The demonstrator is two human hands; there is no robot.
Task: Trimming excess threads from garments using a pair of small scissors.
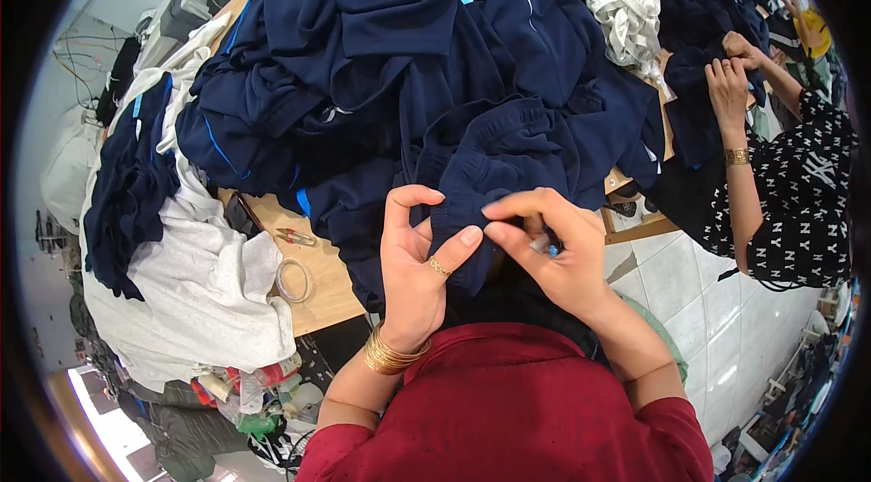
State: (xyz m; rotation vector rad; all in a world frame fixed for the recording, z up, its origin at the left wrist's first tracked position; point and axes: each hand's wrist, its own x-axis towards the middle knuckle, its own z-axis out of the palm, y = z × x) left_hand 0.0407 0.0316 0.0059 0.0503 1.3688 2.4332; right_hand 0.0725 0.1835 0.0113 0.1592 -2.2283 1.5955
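Close in front of me lies a navy garment with a gathered elastic waistband [494, 139], probably trousers. My left hand [408, 273] is closed on that waistband, its thumb on top and its fingers at the far left side. My right hand [572, 242] is at the band's right edge, with thumb and forefinger nearly together in a pinch. Whatever those fingertips hold is too small to make out. Under its curled fingers shows a small blue and grey thing [551, 248], mostly hidden by the hand.
A heap of navy garments [363, 29] covers the wooden table [331, 296]. At left lie white cloth [209, 273], small thread snips [295, 236] and a clear ring [294, 281]. A bundle of white elastic [621, 6] sits at the back right. A co-worker's hands [730, 83] handle dark cloth at right.
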